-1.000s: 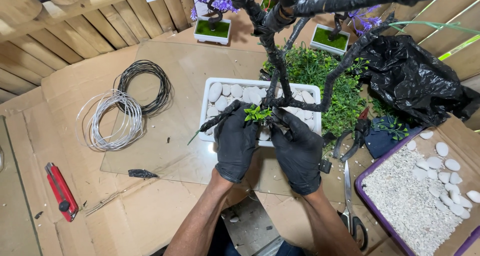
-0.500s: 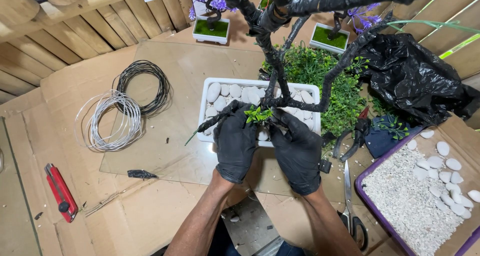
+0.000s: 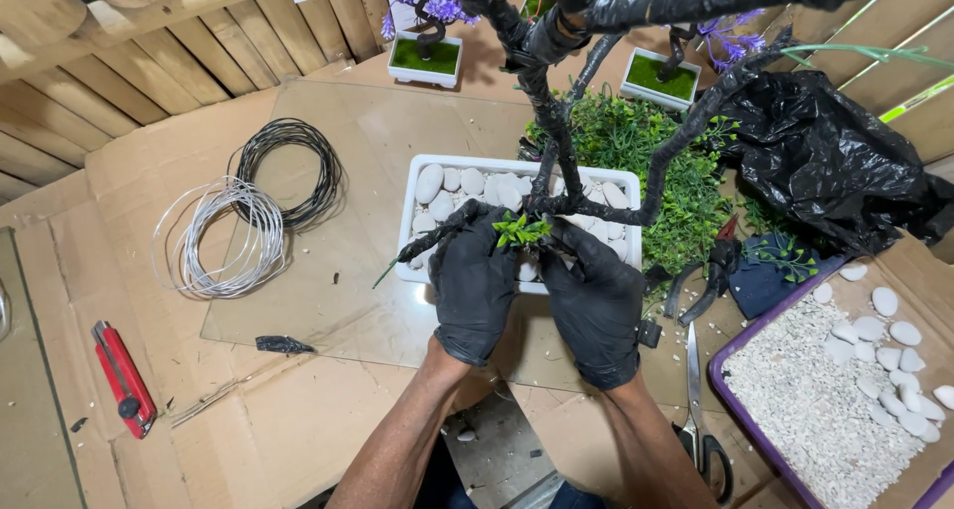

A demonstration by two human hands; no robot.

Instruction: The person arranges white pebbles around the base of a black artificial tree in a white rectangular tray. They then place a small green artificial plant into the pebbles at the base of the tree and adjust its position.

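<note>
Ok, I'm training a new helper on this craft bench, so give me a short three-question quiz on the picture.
1. True or false: both hands wear black gloves.
2. What fills the white tray? A) white stones B) soil C) water
3. Which tool lies nearest the right hand?

Key:
1. True; the left hand and the right hand are gloved, meeting at a green sprig on a black branch.
2. A.
3. The scissors.
</note>
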